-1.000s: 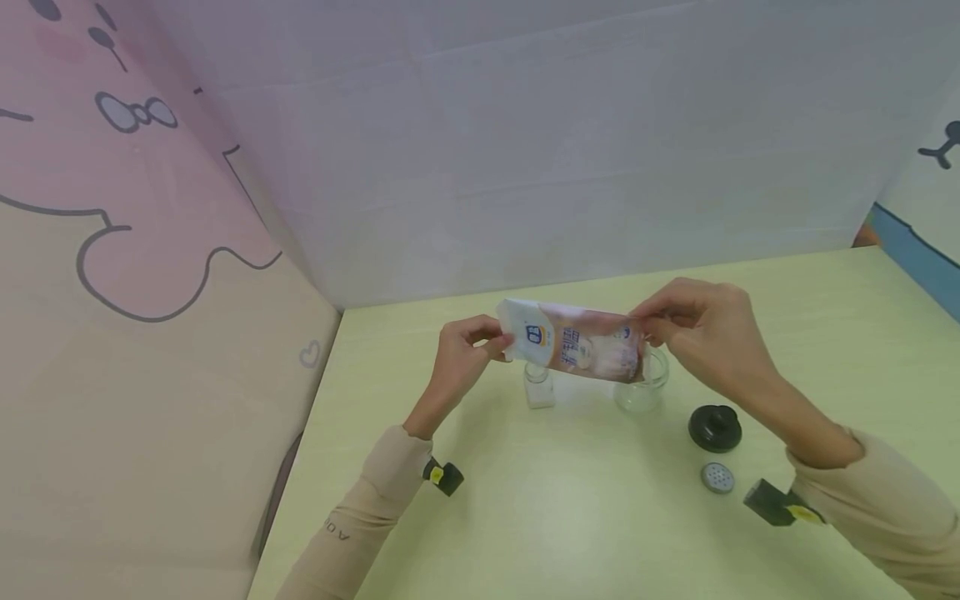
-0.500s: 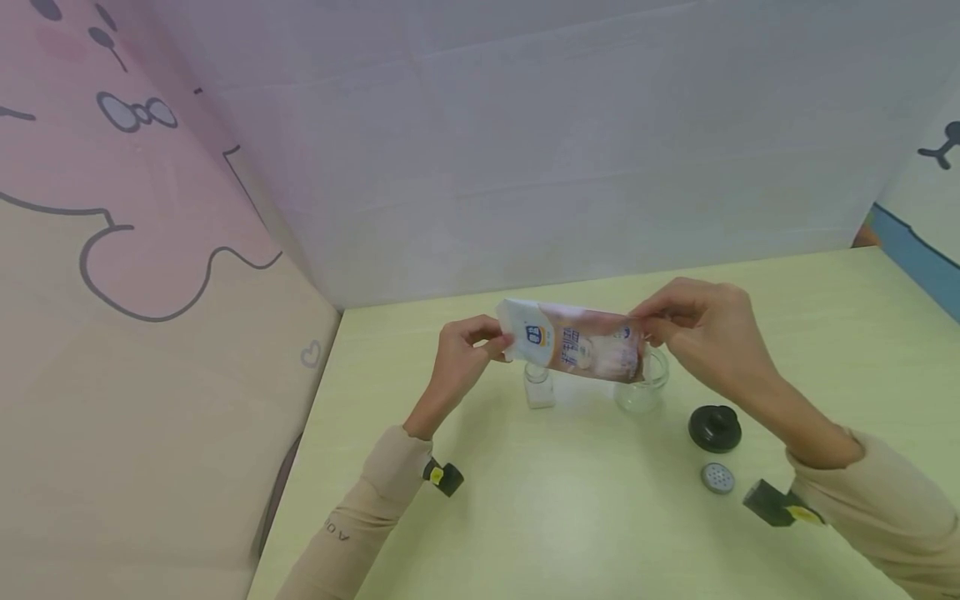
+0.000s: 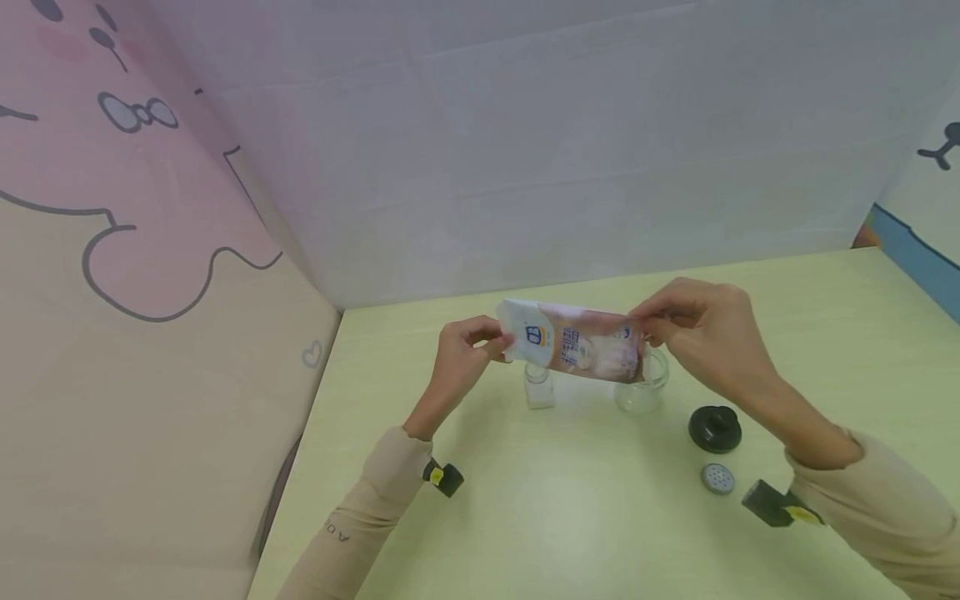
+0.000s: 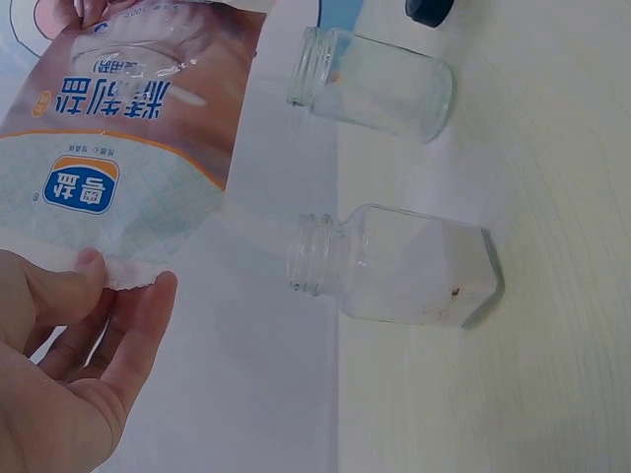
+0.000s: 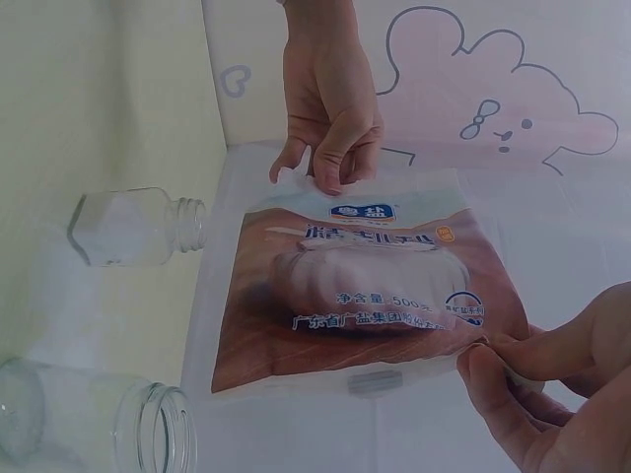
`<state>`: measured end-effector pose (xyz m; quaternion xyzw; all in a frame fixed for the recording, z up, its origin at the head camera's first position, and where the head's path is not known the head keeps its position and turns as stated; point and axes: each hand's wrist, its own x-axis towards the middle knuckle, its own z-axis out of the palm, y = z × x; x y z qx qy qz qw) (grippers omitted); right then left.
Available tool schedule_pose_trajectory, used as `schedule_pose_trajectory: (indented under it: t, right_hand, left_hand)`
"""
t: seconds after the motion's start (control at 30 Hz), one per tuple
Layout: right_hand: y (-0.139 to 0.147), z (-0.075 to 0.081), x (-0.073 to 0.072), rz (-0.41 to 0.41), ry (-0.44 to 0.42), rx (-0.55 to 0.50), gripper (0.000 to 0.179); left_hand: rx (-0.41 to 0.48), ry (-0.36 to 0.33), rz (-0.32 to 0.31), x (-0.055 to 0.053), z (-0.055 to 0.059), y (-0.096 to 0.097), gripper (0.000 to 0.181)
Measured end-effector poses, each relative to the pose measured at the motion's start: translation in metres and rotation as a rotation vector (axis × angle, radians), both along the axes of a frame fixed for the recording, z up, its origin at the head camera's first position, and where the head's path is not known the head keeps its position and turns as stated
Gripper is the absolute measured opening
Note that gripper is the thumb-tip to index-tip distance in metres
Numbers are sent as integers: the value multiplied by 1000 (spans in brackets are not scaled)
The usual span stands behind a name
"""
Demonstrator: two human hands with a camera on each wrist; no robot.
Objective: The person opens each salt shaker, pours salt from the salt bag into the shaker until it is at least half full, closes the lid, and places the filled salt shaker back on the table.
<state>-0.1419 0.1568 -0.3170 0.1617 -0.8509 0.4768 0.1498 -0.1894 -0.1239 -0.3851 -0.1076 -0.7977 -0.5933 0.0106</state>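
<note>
A brown and pale-blue salt bag (image 3: 577, 342) is stretched sideways in the air between both hands. My left hand (image 3: 465, 354) pinches its pale end between thumb and fingers. At the brown end, my right hand (image 3: 705, 333) pinches a corner, as the right wrist view also shows. Below the bag stands a small square glass jar (image 4: 419, 266) with white contents and no lid on it. Near my right hand is a wider round glass jar (image 3: 641, 387), its mouth uncovered and partly hidden by the bag in the head view.
On the pale table (image 3: 540, 517), a black lid (image 3: 715, 428) lies right of the round jar. A grey perforated cap (image 3: 717, 478) sits just in front of it. A pale wall (image 3: 562, 167) rises behind the table, with a cartoon-printed wall at the left.
</note>
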Motion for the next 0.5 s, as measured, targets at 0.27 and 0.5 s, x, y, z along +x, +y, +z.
schedule_pose_trajectory:
  t: [0.27, 0.5]
  right_hand:
    - [0, 0, 0, -7, -3, 3, 20]
    - [0, 0, 0, -6, 8, 1, 21]
  left_hand:
    - [20, 14, -10, 0, -1, -1, 7]
    - [21, 30, -11, -1, -3, -2, 7]
